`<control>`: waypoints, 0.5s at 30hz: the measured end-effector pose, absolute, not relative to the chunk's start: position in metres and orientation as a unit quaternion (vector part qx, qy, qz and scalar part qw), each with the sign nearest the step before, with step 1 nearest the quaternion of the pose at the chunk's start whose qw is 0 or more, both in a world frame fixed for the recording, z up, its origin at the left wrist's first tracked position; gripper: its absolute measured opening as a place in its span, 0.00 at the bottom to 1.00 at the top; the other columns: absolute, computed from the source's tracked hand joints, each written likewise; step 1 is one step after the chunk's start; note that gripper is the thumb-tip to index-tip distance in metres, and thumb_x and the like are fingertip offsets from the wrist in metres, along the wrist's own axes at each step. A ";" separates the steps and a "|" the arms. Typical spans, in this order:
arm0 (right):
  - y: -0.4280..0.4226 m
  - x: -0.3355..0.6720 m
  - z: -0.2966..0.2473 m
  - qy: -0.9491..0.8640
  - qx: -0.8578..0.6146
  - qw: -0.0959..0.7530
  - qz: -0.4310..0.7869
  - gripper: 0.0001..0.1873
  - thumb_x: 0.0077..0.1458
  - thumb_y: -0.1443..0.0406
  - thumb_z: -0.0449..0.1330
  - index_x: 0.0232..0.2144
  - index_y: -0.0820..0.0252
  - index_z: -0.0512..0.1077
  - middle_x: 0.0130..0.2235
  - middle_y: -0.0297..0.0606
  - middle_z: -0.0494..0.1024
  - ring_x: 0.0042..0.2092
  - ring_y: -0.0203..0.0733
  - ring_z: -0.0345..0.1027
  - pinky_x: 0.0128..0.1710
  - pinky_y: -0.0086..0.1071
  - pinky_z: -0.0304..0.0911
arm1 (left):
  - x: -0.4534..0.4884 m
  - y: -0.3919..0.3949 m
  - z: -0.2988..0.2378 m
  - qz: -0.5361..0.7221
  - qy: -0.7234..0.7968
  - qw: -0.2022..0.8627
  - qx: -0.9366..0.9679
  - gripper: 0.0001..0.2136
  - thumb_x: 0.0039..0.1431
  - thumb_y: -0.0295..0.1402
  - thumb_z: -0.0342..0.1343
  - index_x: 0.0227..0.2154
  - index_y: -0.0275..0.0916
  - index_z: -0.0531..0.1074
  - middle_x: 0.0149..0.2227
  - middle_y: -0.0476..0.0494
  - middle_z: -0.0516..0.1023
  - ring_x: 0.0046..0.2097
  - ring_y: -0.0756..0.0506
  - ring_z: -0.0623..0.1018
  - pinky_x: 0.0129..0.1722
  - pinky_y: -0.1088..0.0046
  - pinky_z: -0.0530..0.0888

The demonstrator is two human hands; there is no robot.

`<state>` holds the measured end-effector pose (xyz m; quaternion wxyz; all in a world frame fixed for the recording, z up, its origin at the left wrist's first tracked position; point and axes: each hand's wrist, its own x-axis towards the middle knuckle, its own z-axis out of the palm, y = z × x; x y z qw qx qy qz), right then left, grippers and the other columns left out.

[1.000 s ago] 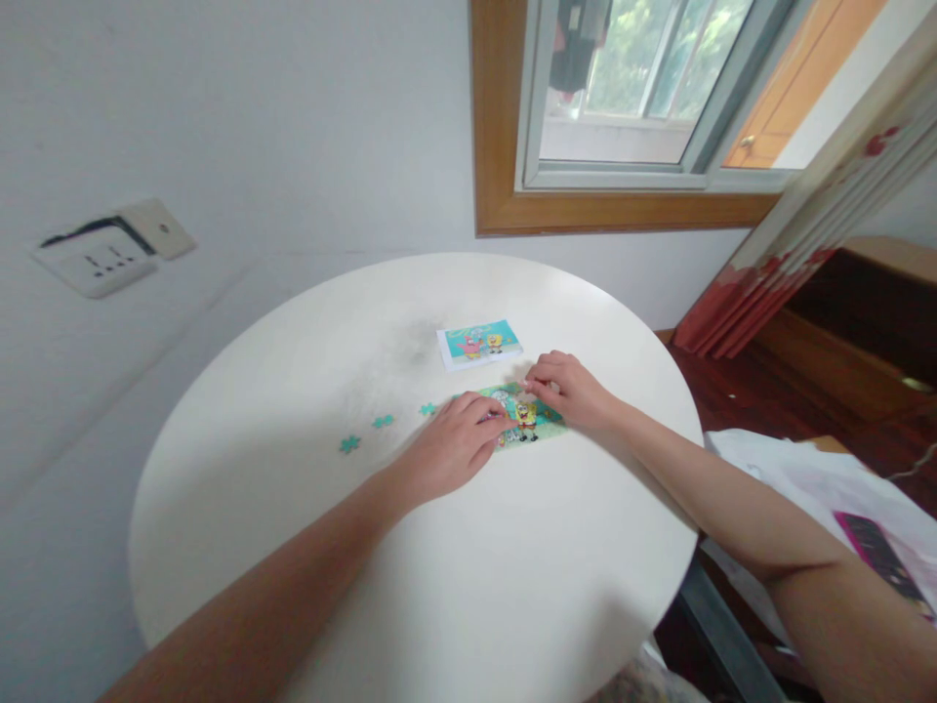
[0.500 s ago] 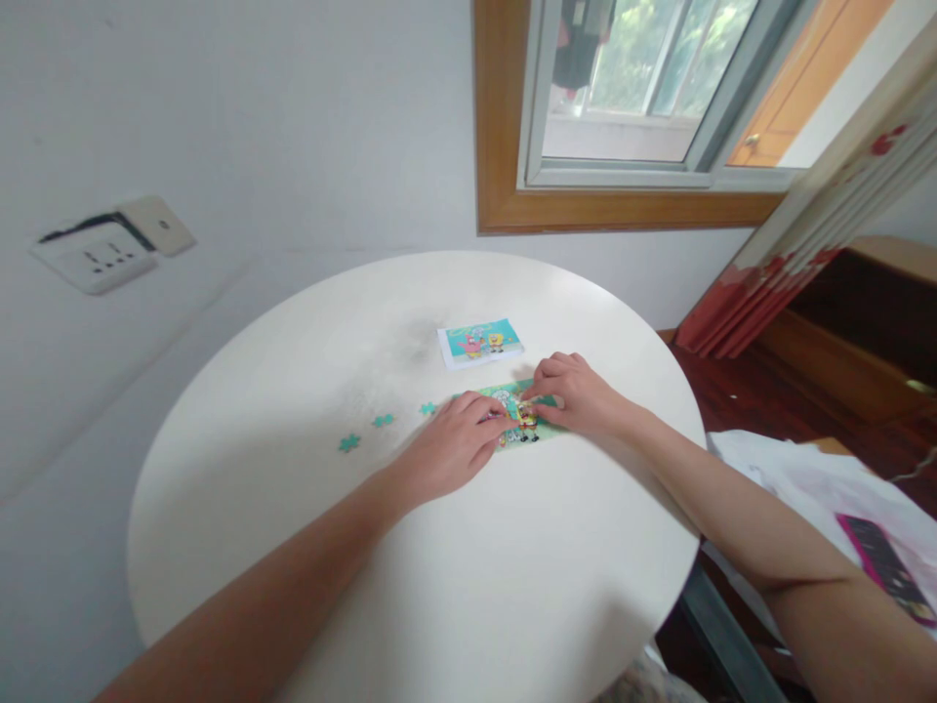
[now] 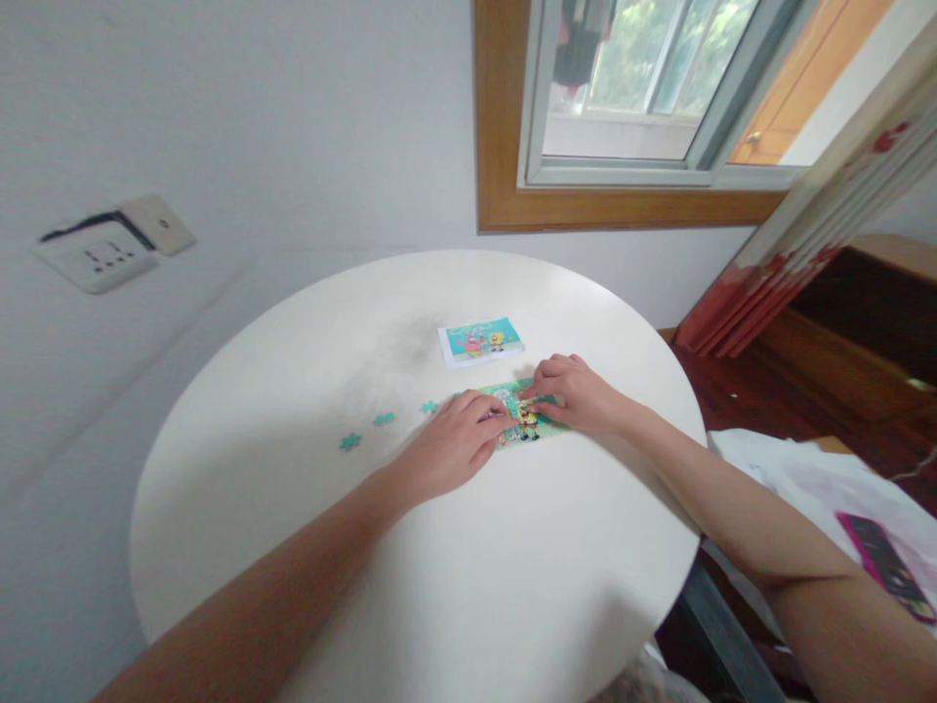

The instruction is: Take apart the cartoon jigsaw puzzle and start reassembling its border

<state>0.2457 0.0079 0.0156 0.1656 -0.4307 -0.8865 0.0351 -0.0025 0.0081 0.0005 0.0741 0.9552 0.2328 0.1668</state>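
Note:
A green cartoon jigsaw puzzle (image 3: 528,433) lies flat on the white round table (image 3: 512,576), its left part covered by my left hand. My left hand (image 3: 458,439) rests on that side, its bent fingers and thumb closed at the pieces. From the right, my right hand (image 3: 575,392) reaches over the puzzle, thumb and curled fingers pressed onto its middle. Both sets of fingertips nearly meet there, and any single piece between them is too small to make out. Left of my left hand lie loose teal puzzle pieces (image 3: 350,442) in a slanting row.
Behind the puzzle lies a card with a cartoon picture (image 3: 479,342). A phone with a pink edge (image 3: 885,566) rests on white cloth (image 3: 776,464) at the right. Past the table are a wall with a socket (image 3: 102,256), a window (image 3: 622,88) and a curtain (image 3: 776,283).
My right thumb has shifted slightly inward on the puzzle. Otherwise both hands, the card and the loose pieces stay where they were.

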 end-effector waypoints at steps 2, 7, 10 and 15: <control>0.008 0.246 0.018 -0.884 -0.426 0.191 0.034 0.11 0.57 0.62 0.58 0.40 0.54 0.77 0.37 0.39 0.73 0.40 0.42 0.63 0.38 0.35 0.49 | -0.003 0.008 0.001 0.163 0.235 0.073 0.955 0.18 0.63 0.27 0.49 0.54 0.47 0.68 0.50 0.43 0.69 0.52 0.41 0.66 0.53 0.59 0.67; 0.006 0.244 0.022 -0.885 -0.410 0.216 0.034 0.14 0.61 0.60 0.53 0.32 0.57 0.77 0.35 0.40 0.73 0.38 0.41 0.63 0.39 0.35 0.50 | -0.003 0.008 0.001 0.161 0.236 0.073 0.956 0.16 0.63 0.28 0.49 0.52 0.46 0.69 0.50 0.43 0.69 0.52 0.41 0.66 0.53 0.59 0.66; 0.005 0.244 0.020 -0.894 -0.403 0.190 0.042 0.14 0.60 0.60 0.54 0.30 0.57 0.77 0.35 0.39 0.73 0.38 0.41 0.62 0.39 0.35 0.50 | -0.003 0.007 0.001 0.163 0.234 0.075 0.956 0.17 0.63 0.28 0.48 0.53 0.47 0.68 0.50 0.43 0.69 0.52 0.41 0.66 0.53 0.59 0.66; 0.006 0.244 0.018 -0.889 -0.411 0.195 0.050 0.13 0.60 0.60 0.54 0.31 0.57 0.77 0.35 0.39 0.73 0.38 0.40 0.62 0.39 0.34 0.51 | -0.003 0.008 0.001 0.168 0.232 0.079 0.955 0.16 0.63 0.28 0.49 0.53 0.46 0.69 0.49 0.43 0.70 0.52 0.41 0.66 0.52 0.59 0.66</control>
